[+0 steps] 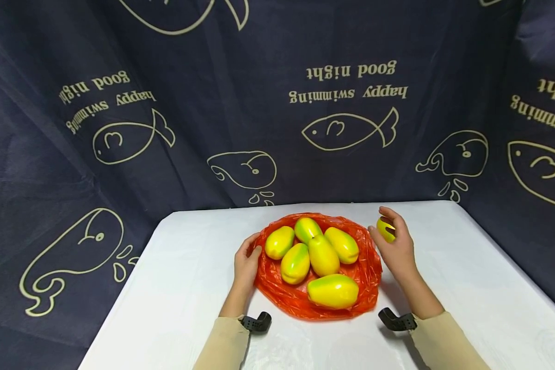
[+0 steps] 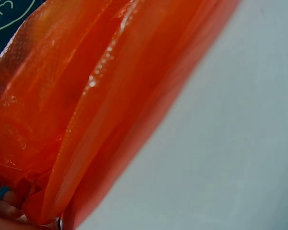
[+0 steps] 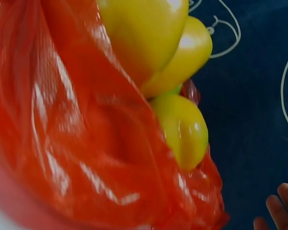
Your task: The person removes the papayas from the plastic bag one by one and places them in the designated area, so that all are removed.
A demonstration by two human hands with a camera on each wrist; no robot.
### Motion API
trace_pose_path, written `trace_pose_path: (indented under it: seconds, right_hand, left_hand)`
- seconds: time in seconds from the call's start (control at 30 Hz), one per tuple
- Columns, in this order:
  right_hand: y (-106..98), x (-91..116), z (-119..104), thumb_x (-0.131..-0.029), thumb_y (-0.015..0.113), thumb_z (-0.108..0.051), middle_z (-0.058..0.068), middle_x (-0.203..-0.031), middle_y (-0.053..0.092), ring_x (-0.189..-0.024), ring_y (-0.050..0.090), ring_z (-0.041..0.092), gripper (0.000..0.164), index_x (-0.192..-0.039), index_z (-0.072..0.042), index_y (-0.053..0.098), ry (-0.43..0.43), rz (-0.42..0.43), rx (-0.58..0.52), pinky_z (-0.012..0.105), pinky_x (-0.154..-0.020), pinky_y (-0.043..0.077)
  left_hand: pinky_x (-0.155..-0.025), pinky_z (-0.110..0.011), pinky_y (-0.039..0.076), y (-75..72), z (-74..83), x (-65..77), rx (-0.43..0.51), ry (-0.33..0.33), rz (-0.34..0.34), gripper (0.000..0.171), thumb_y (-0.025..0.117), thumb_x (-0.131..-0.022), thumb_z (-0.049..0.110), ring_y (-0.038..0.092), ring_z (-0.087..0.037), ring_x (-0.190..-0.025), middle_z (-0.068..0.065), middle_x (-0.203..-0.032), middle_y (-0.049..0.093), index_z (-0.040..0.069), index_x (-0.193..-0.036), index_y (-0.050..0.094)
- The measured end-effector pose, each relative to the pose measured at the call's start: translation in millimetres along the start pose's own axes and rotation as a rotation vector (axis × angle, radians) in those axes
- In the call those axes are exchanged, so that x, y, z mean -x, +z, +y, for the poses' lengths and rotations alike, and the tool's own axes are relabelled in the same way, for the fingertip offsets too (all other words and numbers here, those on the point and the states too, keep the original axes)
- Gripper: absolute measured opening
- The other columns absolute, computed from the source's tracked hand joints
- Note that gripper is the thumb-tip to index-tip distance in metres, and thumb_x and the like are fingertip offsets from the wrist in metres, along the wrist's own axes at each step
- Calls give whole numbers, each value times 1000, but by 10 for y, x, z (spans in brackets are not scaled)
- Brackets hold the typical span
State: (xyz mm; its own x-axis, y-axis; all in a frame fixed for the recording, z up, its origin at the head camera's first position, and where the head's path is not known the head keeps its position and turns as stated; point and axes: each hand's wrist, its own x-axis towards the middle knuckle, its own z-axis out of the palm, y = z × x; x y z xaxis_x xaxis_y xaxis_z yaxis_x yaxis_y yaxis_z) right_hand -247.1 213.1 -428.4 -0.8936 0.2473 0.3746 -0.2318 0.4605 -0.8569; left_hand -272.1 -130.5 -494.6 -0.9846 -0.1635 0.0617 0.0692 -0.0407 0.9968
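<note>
With the left hand point(image 1: 247, 263) pinching a red plastic bag point(image 1: 281, 295) near the worktop's point(image 1: 185, 277) far edge, the right hand point(image 1: 400, 252) unclearly holding a yellow oval fruit point(image 1: 382, 230), uneven tugging would be risking spills.

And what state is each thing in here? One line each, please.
Red plastic bag: mouth open, sides crumpled.
Six yellow-green fruits: lying in the bag, showing through its mouth.
Left hand: holding the bag's edge.
Right hand: thumb and fingers apart, beyond the bag's edge.
Lone yellow fruit: outside the bag, partly hidden by the right hand; whether gripped, unclear.
Dark curtain: hanging, lettering upside down.
</note>
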Motion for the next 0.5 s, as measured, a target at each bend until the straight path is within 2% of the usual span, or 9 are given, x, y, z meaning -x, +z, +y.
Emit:
trace_pose_path:
  seconds: [0.17, 0.27, 0.4, 0.5]
  right_hand:
    - [43, 12, -53, -95, 67, -25, 8, -150, 47, -135, 47, 28, 61, -150, -16, 40, -37, -82, 29, 52, -112, 42]
    - [63, 18, -66, -95, 67, -24, 8, -150, 48, -134, 48, 28, 61, -150, -17, 40, -69, -139, 40, 39, -108, 46]
    - [96, 38, -76, -95, 67, -22, 11, -149, 48, -132, 50, 32, 62, -150, -15, 39, -114, -220, 15, 17, -99, 45]
    - [124, 53, -88, -95, 68, -22, 13, -148, 49, -130, 52, 34, 64, -150, -15, 38, -122, -262, -23, 7, -94, 44]
  left_hand:
    - [-111, -41, 46, -1, 2, -2, 13, 3, 0, 37, 51, -101, 11, 51, -23, -133, -4, -143, 57, 18, -136, 61]
    - [-111, -40, 46, -4, -3, -6, 10, 1, 6, 38, 50, -101, 11, 51, -22, -133, -4, -144, 57, 19, -137, 60]
    - [-111, -40, 46, -7, -4, -4, 9, -6, 8, 38, 50, -101, 11, 51, -22, -133, -3, -144, 56, 19, -137, 60]
    - [-111, -41, 46, -1, 1, 3, 9, -11, 5, 39, 51, -101, 12, 51, -23, -133, -4, -145, 56, 19, -138, 59]
